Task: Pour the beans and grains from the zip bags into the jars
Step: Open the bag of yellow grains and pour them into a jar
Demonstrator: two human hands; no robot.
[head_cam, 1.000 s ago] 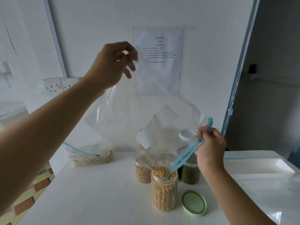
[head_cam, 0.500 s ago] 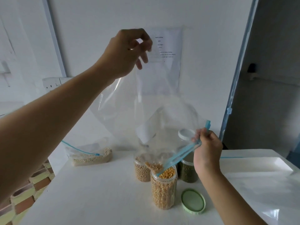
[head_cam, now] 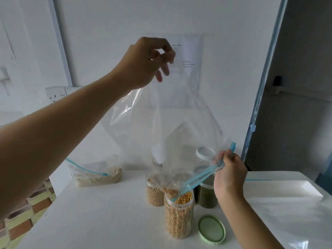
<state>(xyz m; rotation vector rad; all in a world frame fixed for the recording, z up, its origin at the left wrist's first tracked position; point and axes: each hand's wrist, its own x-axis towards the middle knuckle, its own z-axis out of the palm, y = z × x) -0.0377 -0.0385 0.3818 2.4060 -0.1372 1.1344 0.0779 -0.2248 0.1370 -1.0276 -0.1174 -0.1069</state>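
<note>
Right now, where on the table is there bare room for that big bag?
The widest bare patch of table is front left, between the grain bag behind and the yellow-bean jar at right. Crowded: that jar, two jars behind it, the green lid. The right side lies under flat plastic.

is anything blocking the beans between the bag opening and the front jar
Nothing visible does. The jar is open, its green lid lying on the table beside it, and the lowest corner of the bag hangs right at its mouth.
</note>
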